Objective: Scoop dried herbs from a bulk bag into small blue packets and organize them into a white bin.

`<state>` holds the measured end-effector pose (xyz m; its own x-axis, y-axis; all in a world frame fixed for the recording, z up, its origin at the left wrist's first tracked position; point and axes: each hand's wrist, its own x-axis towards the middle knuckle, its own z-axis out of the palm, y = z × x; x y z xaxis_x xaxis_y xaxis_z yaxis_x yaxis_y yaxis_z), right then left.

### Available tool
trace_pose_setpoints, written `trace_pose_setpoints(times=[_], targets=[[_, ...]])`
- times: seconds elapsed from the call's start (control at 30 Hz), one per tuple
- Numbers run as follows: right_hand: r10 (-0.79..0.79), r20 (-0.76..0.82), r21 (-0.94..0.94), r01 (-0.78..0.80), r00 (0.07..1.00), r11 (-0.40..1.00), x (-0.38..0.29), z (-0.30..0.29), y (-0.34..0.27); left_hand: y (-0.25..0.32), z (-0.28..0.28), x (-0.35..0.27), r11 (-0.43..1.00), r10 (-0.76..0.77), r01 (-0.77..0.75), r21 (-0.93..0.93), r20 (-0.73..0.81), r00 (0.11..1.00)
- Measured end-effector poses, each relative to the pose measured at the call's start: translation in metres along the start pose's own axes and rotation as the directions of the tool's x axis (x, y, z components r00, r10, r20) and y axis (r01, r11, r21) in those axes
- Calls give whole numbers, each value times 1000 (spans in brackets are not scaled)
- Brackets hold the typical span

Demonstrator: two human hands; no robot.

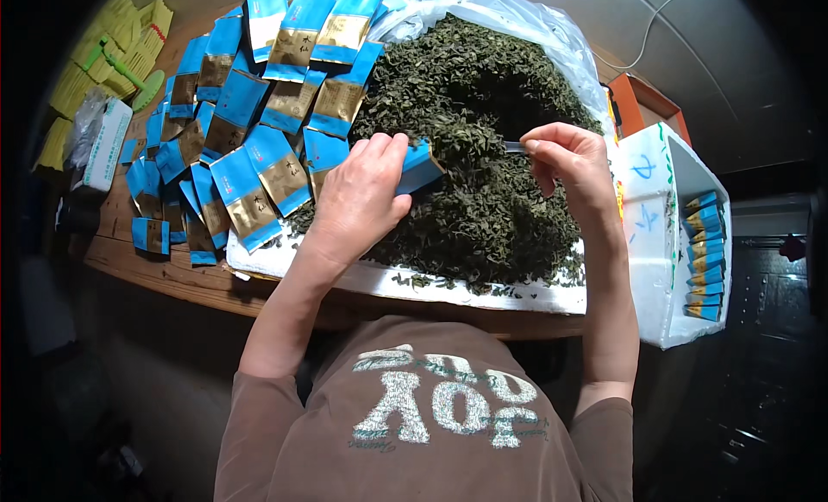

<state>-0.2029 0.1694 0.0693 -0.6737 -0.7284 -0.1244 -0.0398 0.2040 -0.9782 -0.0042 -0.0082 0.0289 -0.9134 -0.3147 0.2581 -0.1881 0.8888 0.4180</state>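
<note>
A large heap of dried tea leaves (491, 211) lies in front of me, partly on a clear plastic bag (517, 17). My left hand (365, 191) grips a blue packet (420, 169) lying on its side over the leaves, one end towards the right. Between the thumb and fingers of my right hand (559, 152) is the end of a translucent plastic strip or handle (515, 147); its far part is hidden among the leaves. Many blue-and-gold foil packets (242, 198) lie overlapping to the left of the heap.
Beneath the leaves is a white foam board or tray (414, 288), its front edge near the wooden table's edge (187, 285). A white foam box (650, 243) at the right holds upright packets (705, 262). Behind it is an orange box (647, 110). Yellow paper stacks (123, 36) and a green stand (149, 90) are far left.
</note>
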Motion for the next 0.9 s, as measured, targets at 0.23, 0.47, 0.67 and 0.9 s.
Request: trace_pose_setpoints(times=[0.23, 0.47, 0.67, 0.9], targets=[[-160, -87, -201, 140, 983, 970, -18, 22, -34, 2, 1, 10, 981, 1, -28, -192, -139, 990], [-616, 61, -679, 485, 785, 551, -23, 33, -61, 6, -5, 14, 926, -72, -11, -377, -205, 976], [-672, 365, -733, 644, 644, 219, -29, 63, -57, 1, -1, 10, 892, -156, 45, -450, -214, 964], [-736, 355, -753, 642, 577, 140, -28, 58, -79, -9, -1, -1, 858, -196, 61, -510, -215, 957]])
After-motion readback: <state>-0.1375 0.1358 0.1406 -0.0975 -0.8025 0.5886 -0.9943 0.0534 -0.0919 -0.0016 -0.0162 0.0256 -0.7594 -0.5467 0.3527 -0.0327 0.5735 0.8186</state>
